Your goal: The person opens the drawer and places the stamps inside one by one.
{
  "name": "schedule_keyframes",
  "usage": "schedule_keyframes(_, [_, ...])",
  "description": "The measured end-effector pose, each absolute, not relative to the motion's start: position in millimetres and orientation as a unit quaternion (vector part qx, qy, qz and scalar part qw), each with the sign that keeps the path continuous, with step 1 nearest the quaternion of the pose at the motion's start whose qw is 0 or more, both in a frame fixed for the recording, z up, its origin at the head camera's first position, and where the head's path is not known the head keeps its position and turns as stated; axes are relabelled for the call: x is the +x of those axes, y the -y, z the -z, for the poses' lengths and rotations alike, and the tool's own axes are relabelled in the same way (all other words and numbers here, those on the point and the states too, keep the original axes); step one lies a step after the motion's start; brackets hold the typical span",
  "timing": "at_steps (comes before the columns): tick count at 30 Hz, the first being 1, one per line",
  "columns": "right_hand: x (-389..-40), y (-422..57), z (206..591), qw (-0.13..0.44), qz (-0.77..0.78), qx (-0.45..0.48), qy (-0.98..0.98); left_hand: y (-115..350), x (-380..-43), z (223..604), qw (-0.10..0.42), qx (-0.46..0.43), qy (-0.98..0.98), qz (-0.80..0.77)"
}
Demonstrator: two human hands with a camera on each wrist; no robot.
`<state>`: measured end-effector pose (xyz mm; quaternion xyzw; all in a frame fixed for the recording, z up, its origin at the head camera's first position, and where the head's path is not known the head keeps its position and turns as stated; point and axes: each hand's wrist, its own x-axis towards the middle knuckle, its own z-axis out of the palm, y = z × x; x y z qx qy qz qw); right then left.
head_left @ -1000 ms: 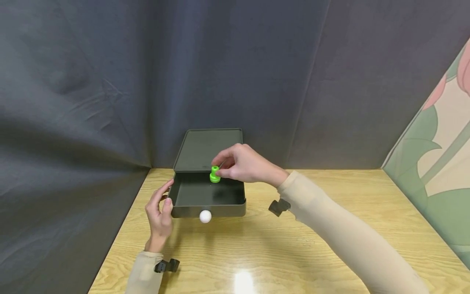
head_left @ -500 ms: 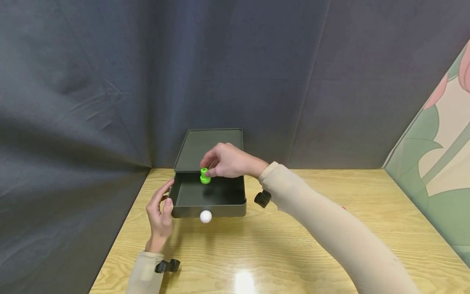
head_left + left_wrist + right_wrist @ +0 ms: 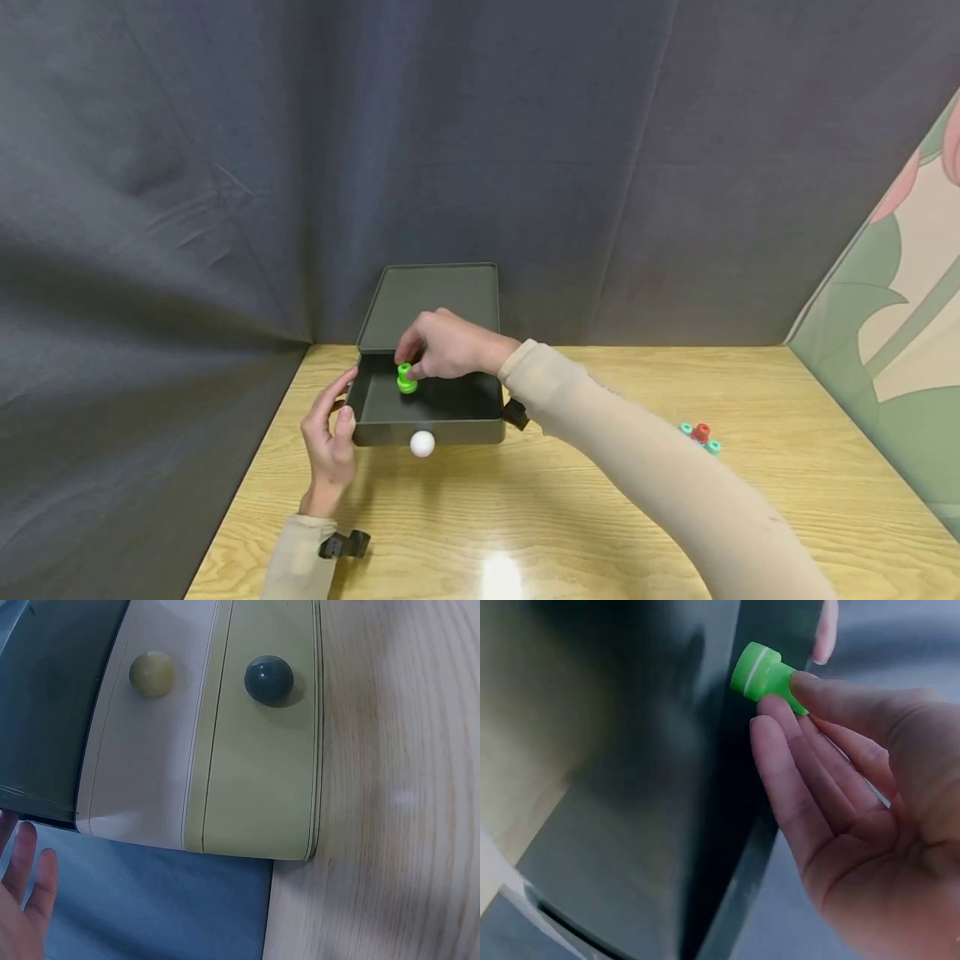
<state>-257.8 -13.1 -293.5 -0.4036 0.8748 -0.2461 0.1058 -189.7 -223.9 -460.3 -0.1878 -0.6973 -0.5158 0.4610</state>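
Note:
A dark grey drawer (image 3: 428,432) with a white knob (image 3: 422,444) is pulled out from a small cabinet. Along its left side rests my left hand (image 3: 327,454), thumb at the front corner, one finger reaching back along the rim. Extended fingertips show beside the drawer in the left wrist view. Over the drawer's inside, my right hand (image 3: 450,344) pinches a bright green piece (image 3: 406,379) between thumb and fingers. That piece has a wide round base, a narrower stem and a hole in its top; the base points down, away from the palm in the right wrist view.
The cabinet's rimmed top (image 3: 438,300) lies behind the drawer. Below are a whitish drawer front (image 3: 142,757) and a pale green one (image 3: 259,772), each with a round knob. Similar small red (image 3: 701,432) and teal (image 3: 713,447) pieces stand right on the wooden table (image 3: 585,508).
My right hand has carried the green piece leftward, then a little lower into the drawer. The small coloured pieces at right have come out from behind my sleeve. My left hand stays put.

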Motion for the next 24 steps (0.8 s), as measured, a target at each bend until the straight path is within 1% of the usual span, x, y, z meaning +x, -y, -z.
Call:
schedule_keyframes(12, [-251.6, 16.0, 312.6, 0.106, 0.224, -0.406, -0.88, 222.8, -190.9, 459.5, 0.458, -0.191, 0.697, 0.518])
schedule_keyframes(24, [-249.1, 24.0, 313.4, 0.107, 0.225, -0.41, -0.877, 228.2, -184.7, 460.3, 0.464, -0.184, 0.693, 0.52])
